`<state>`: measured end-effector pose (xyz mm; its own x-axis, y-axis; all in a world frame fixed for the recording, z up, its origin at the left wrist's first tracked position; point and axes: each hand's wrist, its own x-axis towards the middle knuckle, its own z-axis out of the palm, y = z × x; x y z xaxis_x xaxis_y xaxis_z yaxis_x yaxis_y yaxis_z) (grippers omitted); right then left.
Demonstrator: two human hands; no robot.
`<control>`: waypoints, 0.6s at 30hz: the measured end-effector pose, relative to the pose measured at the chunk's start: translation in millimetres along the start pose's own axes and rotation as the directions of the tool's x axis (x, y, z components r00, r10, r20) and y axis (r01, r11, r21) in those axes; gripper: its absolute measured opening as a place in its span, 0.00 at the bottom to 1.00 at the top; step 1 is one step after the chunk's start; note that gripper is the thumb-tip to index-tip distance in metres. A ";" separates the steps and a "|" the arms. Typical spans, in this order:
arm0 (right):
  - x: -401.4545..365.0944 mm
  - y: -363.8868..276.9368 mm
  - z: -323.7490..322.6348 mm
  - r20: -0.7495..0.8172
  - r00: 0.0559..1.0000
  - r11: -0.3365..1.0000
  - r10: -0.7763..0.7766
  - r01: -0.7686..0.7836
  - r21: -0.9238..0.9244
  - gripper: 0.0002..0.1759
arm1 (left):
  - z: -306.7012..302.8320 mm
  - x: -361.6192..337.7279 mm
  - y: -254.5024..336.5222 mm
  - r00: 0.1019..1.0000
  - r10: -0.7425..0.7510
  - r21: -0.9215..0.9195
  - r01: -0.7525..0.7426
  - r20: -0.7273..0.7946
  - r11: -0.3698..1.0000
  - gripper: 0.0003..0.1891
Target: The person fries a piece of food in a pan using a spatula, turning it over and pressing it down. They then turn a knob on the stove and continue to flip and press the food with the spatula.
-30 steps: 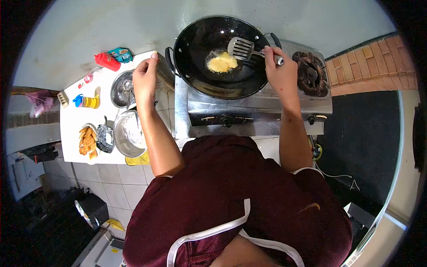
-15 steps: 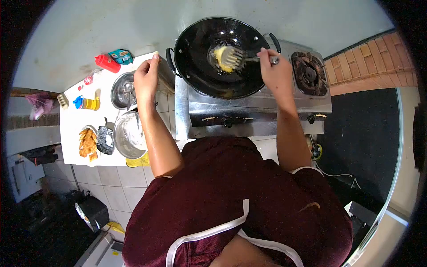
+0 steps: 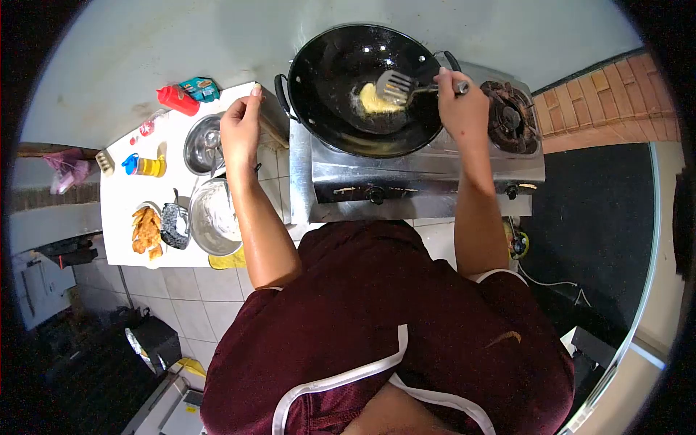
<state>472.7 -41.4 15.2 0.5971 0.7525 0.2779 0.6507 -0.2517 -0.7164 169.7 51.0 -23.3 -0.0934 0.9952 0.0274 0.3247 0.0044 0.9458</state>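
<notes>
A black wok (image 3: 326, 80) stands on the steel gas stove (image 3: 420, 170). Within it a yellow piece of food (image 3: 377, 100) lies in oil. My right hand (image 3: 464, 109) is closed round the handle of a slotted metal spatula (image 3: 395, 87), whose head is over the right part of the food. Left of the wok, my left hand (image 3: 241, 130) is raised with the fingers pressed together; whether anything small is between them is too small to tell. It is close to a metal bowl (image 3: 194, 148) holding a utensil.
On the white table (image 3: 116, 217) are a larger bowl with white residue (image 3: 210, 225), fried food (image 3: 147, 230), a black-and-white container (image 3: 174, 226), a red bottle (image 3: 177, 100) and a yellow bottle (image 3: 151, 167). A second burner (image 3: 511, 119) is at the stove's right.
The spatula and my right hand have moved slightly right. The food now shows more from under the spatula and looks more spread out. My left hand keeps the same pose.
</notes>
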 end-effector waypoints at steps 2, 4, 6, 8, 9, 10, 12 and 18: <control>-0.3 3.4 8.4 0.050 0.999 0.998 -0.012 0.009 0.067 0.19 | 2.6 -1.3 0.2 1.000 -0.003 -0.014 0.003 0.000 1.000 0.22; -4.4 5.5 16.4 0.026 0.997 0.990 -0.076 0.073 0.118 0.19 | 4.1 -6.2 9.3 1.000 -0.026 0.030 0.026 -0.002 0.999 0.23; -8.9 3.3 15.2 0.023 0.995 0.990 -0.095 0.092 0.105 0.19 | 4.9 -4.9 7.4 0.999 -0.035 0.018 0.035 0.011 0.999 0.23; -6.1 -1.7 2.1 0.070 0.996 0.997 -0.057 0.053 0.058 0.19 | 3.9 -3.4 4.7 1.000 0.006 0.033 -0.006 0.005 0.999 0.23; -3.0 0.5 0.2 0.025 0.998 0.997 -0.064 0.063 0.032 0.19 | 2.8 -3.8 5.1 1.000 0.004 0.035 -0.004 0.003 0.999 0.23; -1.0 2.1 -0.5 -0.022 0.997 0.997 -0.071 0.071 0.004 0.18 | 2.7 -4.1 6.3 1.000 0.001 0.021 -0.001 0.006 1.000 0.23; -3.3 2.6 6.8 -0.043 0.993 0.994 -0.108 0.109 0.022 0.18 | 5.6 -4.4 6.8 1.000 -0.002 0.003 0.002 0.015 1.000 0.23; -4.4 7.8 8.1 0.017 0.994 0.989 -0.112 0.110 0.104 0.18 | 8.4 -5.5 6.5 1.000 0.004 0.003 -0.004 0.022 1.000 0.22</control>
<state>471.3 -41.7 3.2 0.5121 0.7865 0.3453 0.6599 -0.1030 -0.7443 180.2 46.4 -20.0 -0.0713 0.9972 0.0236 0.3277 0.0011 0.9448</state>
